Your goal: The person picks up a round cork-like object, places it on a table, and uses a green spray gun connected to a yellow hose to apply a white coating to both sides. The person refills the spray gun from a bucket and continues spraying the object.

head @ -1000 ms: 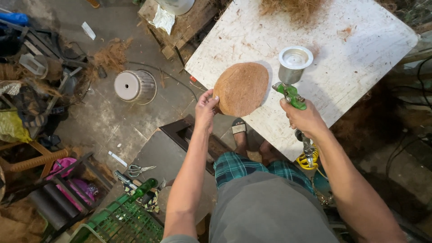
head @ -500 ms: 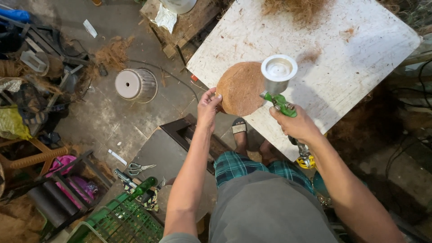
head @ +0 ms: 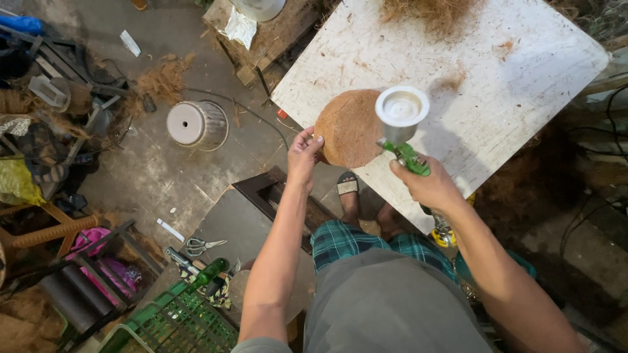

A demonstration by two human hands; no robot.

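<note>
Holding a spray gun (head: pixel 407 140) over a brown disc (head: pixel 350 127) at the near edge of the white table (head: pixel 497 72).
The right hand (head: pixel 428 185), arm stretched forward, wraps the green grip; the left hand (head: pixel 304 153) pinches the disc's rim with narrow fingers.

I count one brown fibre disc (head: pixel 350 127), one spray gun (head: pixel 402 127), one white board (head: pixel 523 78), one scissors (head: pixel 199 246) at eight o'clock.

Your spray gun (head: pixel 404 134): shiny bare-metal cup, glossy green body. The round mat (head: pixel 350 127) you're holding looks like coarse brown fibre, matt and rough. The table (head: pixel 510 72) is chalky white board, scuffed and fibre-dusted.
</note>
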